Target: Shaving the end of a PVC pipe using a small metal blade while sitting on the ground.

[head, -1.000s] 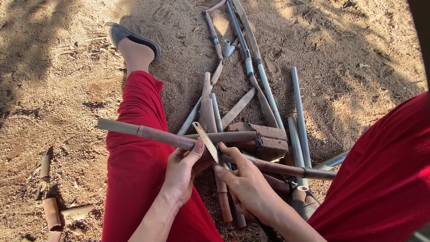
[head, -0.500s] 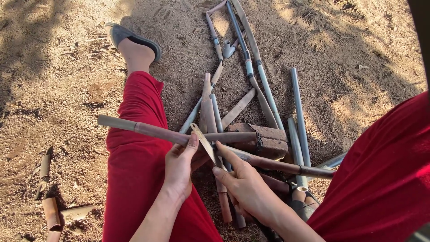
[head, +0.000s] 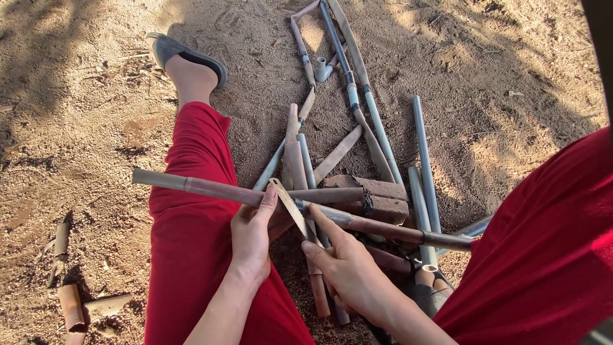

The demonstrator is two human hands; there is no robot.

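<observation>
Head view: sandy ground [head: 96, 128], strewn with pipes and bamboo offcuts. Long bamboo pole [head: 211, 190] propped level across red-clad thigh and brick [head: 377, 195] for support. Left hand [head: 252, 233] fingers curled, steadying pole. Right hand [head: 348, 265] fingers pinched shut on thin blade-like strip [head: 290, 206], angled against pole.

Sandy ground [head: 96, 121] in dappled shade. A leg in red trousers [head: 191, 211] stretches out to a foot in a grey sandal [head: 182, 54]. A second red-clad leg [head: 543, 255] fills the right edge. A brick [head: 377, 195] sits among scattered grey pipes [head: 421, 153] and flat bamboo strips [head: 336, 153]. More pipes and a small elbow joint [head: 321, 68] lie farther off. Short bamboo offcuts [head: 70, 306] lie at lower left
</observation>
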